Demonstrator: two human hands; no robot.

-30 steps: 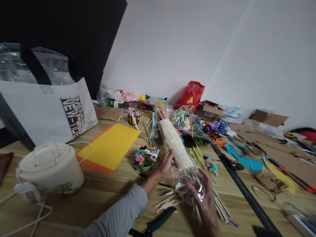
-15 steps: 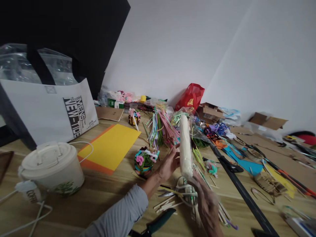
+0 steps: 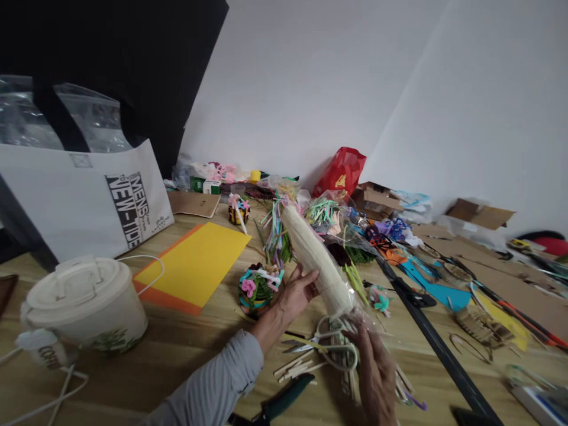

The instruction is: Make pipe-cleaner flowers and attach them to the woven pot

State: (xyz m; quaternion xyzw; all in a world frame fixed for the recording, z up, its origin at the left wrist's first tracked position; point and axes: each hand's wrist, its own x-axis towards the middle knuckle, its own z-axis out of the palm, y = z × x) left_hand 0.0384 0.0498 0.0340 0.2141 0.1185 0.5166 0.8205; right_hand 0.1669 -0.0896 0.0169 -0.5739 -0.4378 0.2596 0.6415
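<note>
A long bundle of cream-white strands [image 3: 320,260], apparently pipe cleaners, is wrapped in clear plastic and slants across the middle of the head view. Around its left side goes my left hand [image 3: 298,296], thumb along the edge and fingers partly hidden beneath. At the lower end my right hand [image 3: 371,358] grips the loose plastic wrapping [image 3: 350,316]. Below the bundle lie white-handled scissors [image 3: 337,349] on top of several thin sticks [image 3: 297,365]. Left of my left hand stands a small basket with pink flowers [image 3: 257,290].
Yellow and orange sheets [image 3: 199,260] lie at left, beside a white lidded tub [image 3: 84,307] and a large white bag [image 3: 84,201]. Dark-green-handled pliers or cutters [image 3: 284,399] lie in front. Colourful pipe cleaners [image 3: 277,242], a red bag [image 3: 341,171] and a long black bar [image 3: 437,343] are farther off.
The bundle has swung from nearly upright to a leftward slant, showing more of its side. My right hand has moved slightly down, onto the plastic end.
</note>
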